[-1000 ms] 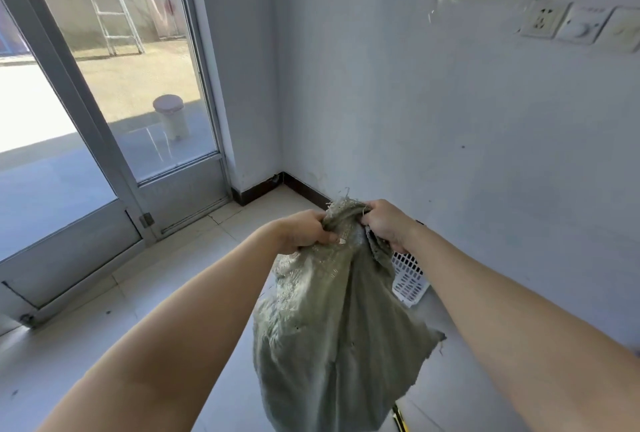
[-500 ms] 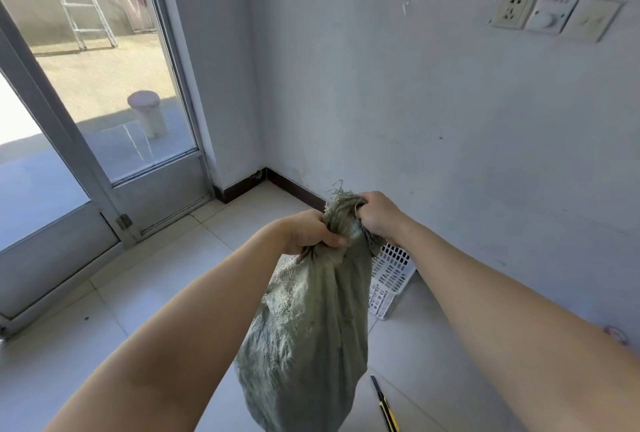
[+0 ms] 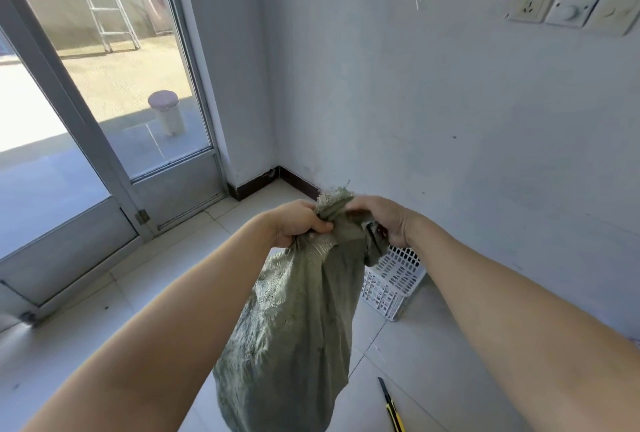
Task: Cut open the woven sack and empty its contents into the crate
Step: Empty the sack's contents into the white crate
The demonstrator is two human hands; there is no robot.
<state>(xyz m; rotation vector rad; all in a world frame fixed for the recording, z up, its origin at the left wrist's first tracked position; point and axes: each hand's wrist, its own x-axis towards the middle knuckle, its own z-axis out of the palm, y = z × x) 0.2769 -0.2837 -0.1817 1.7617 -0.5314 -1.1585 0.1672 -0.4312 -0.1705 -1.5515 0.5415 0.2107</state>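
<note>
A grey-green woven sack hangs in front of me, bunched at its frayed top and bulging lower down. My left hand grips the left side of the gathered neck. My right hand holds the right side of the neck, fingers closed in the cloth. A white perforated plastic crate stands on the floor by the wall, partly hidden behind the sack. A yellow-and-black utility knife lies on the tiles at the lower right.
A white wall with a socket and switches rises on the right. A glass sliding door fills the left, with a ladder and a small bin outside. Pale floor tiles lie below.
The sack has narrowed and hangs straighter than a second ago, its flared right corner gone. Both hands keep their grip on its neck. The knife has come into view.
</note>
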